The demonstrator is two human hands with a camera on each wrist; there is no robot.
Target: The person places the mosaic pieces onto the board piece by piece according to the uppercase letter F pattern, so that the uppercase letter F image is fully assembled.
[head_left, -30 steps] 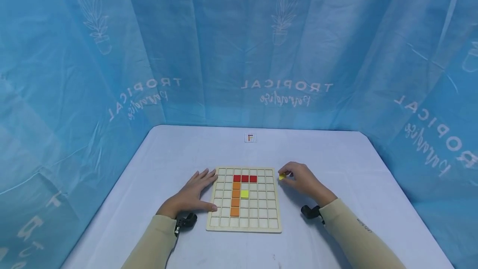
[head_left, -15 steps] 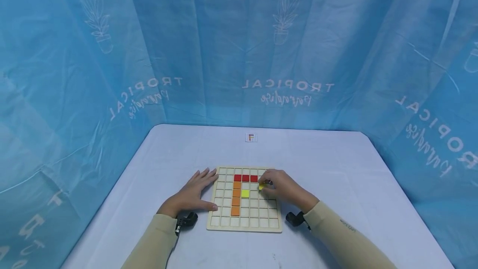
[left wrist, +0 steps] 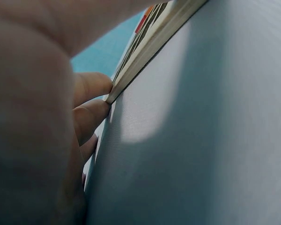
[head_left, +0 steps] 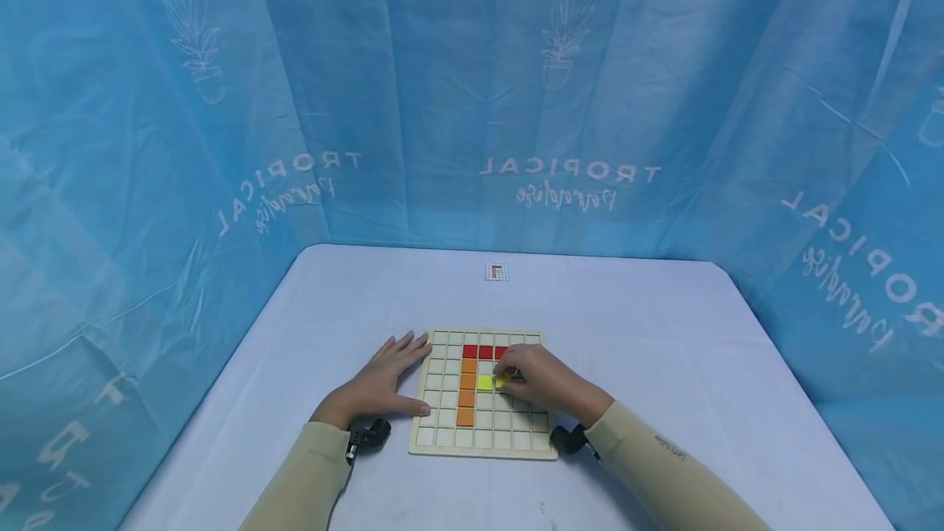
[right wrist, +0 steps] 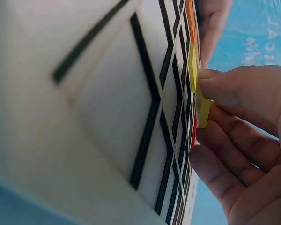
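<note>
Two hands work at a wooden grid board (head_left: 483, 441) lying on a pale table (head_left: 664, 334). The right hand (head_left: 542, 383) is over the board's middle rows, its thumb and fingertips (right wrist: 225, 86) pinching a yellow tile (head_left: 502, 381) — in the right wrist view the tile (right wrist: 202, 108) stands on edge against the board surface, not yet flat in a cell. It sits just beside a second yellow tile (head_left: 484, 382) already seated in the grid. That seated tile adjoins a vertical run of orange tiles (head_left: 466, 392), which meets a short horizontal row of red tiles (head_left: 484, 351) near the board's far edge; together they form an angled shape.

The left hand (head_left: 379, 383) lies flat on the table with fingers straight, pressed against the board's left edge — the left wrist view shows its fingertips (left wrist: 91, 115) touching the board's corner and side. It holds nothing.

A small pattern card (head_left: 496, 272) lies on the table well beyond the board, toward the far edge. A blue printed curtain (head_left: 221, 105) encloses the table on three sides. Both forearms wear beige sleeves (head_left: 310, 474), each with a small black camera mount at the wrist.
</note>
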